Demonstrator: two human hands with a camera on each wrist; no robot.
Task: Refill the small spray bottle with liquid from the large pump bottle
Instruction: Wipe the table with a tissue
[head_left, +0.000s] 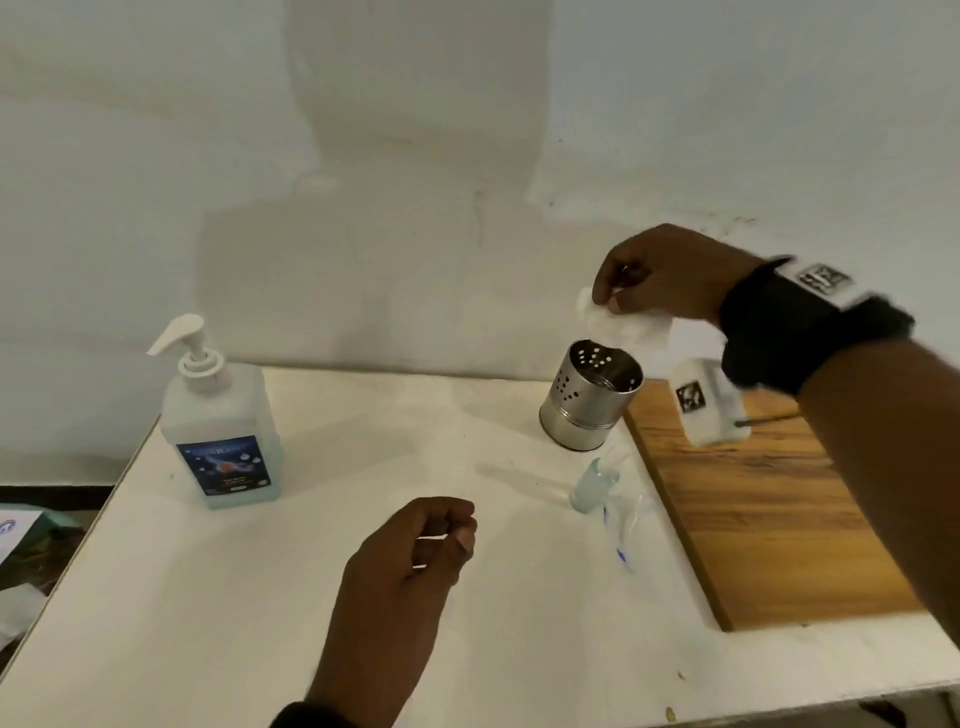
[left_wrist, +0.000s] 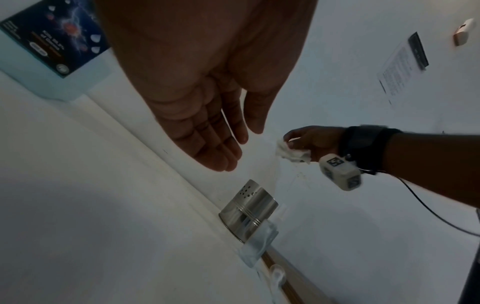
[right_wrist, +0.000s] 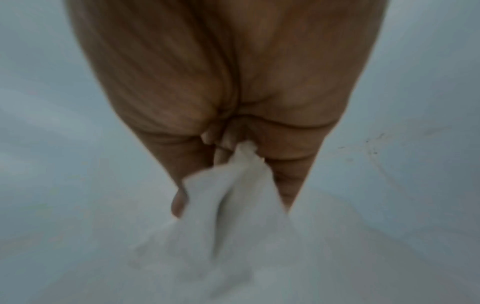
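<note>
The large pump bottle (head_left: 218, 426), translucent with a blue label and white pump, stands at the table's back left; its label (left_wrist: 52, 41) also shows in the left wrist view. The small clear spray bottle (head_left: 592, 486) (left_wrist: 259, 246) holds pale blue liquid and stands beside the wooden board. A clear part with a blue tube (head_left: 621, 543) lies just in front of it. My right hand (head_left: 608, 296) (right_wrist: 228, 164) pinches a crumpled white tissue (head_left: 623, 325) (left_wrist: 293, 153) (right_wrist: 233, 205) above the metal cup. My left hand (head_left: 452, 540) (left_wrist: 228, 152) hovers over the table's middle, fingers relaxed, holding nothing.
A perforated steel cup (head_left: 592, 395) (left_wrist: 249, 211) stands at the back, left of a wooden board (head_left: 769, 509) that covers the table's right side. The white table (head_left: 260, 597) meets a white wall behind. Papers lie beyond the table's left edge (head_left: 21, 545).
</note>
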